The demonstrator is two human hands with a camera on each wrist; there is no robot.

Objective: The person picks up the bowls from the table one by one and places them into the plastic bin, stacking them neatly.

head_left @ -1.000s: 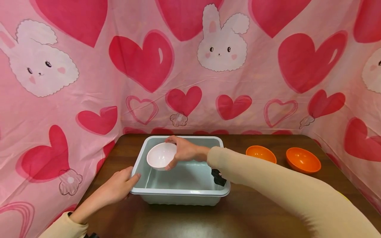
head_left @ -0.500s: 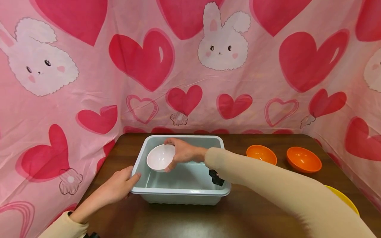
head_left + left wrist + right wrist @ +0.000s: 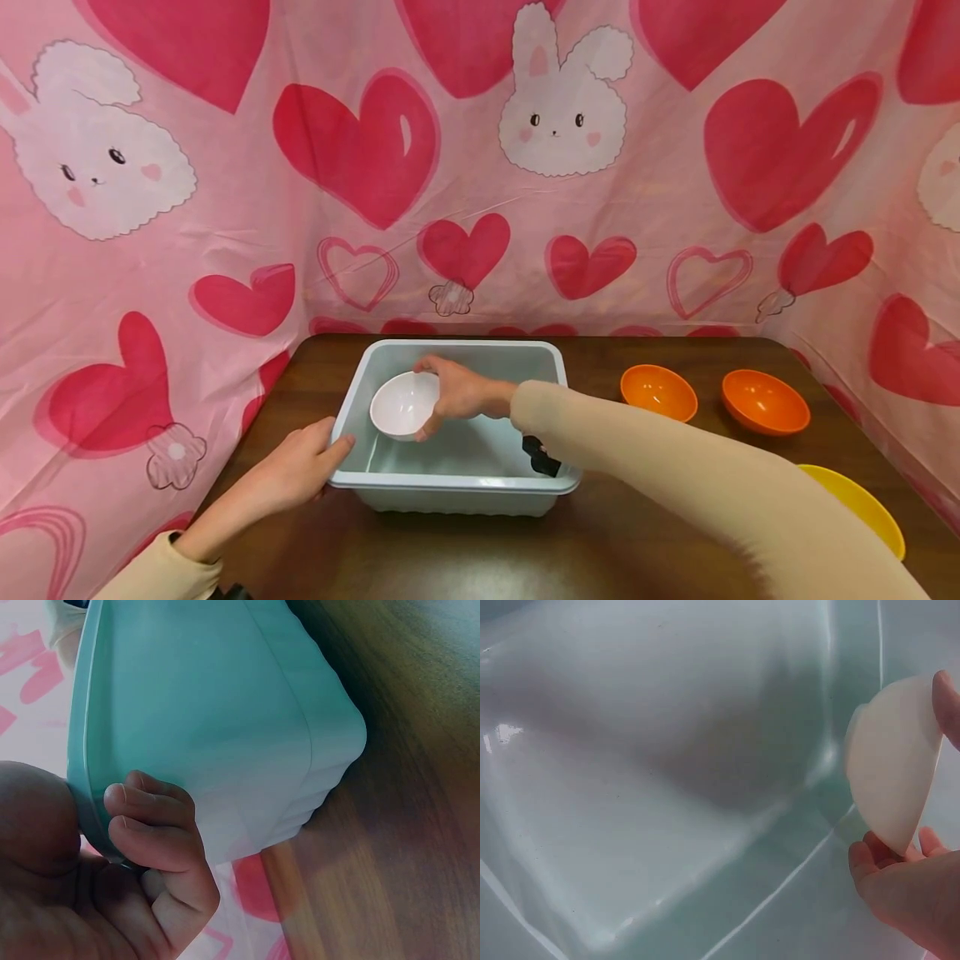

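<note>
A white bowl (image 3: 402, 406) is inside the left part of a grey plastic basin (image 3: 457, 482), its hollow facing up. My right hand (image 3: 459, 392) grips the bowl by its right side, thumb and fingers at the rim. In the right wrist view the bowl (image 3: 896, 757) appears side-on between thumb and fingers, over the basin's floor. My left hand (image 3: 303, 462) holds the basin's left rim near the front corner. The left wrist view has the fingers (image 3: 161, 840) of that hand curled under the rim, against the basin's outer wall (image 3: 217, 742).
Two orange bowls (image 3: 658, 393) stand at the back right of the brown table (image 3: 450, 558). A yellow dish (image 3: 858, 504) lies nearer on the right, partly behind my right sleeve (image 3: 675, 458). Pink cloth (image 3: 465, 183) with hearts and rabbits hangs around the table.
My right hand has lowered the white bowl a little deeper into the basin. The right sleeve has shifted, showing more of the yellow dish. My left hand stays on the rim.
</note>
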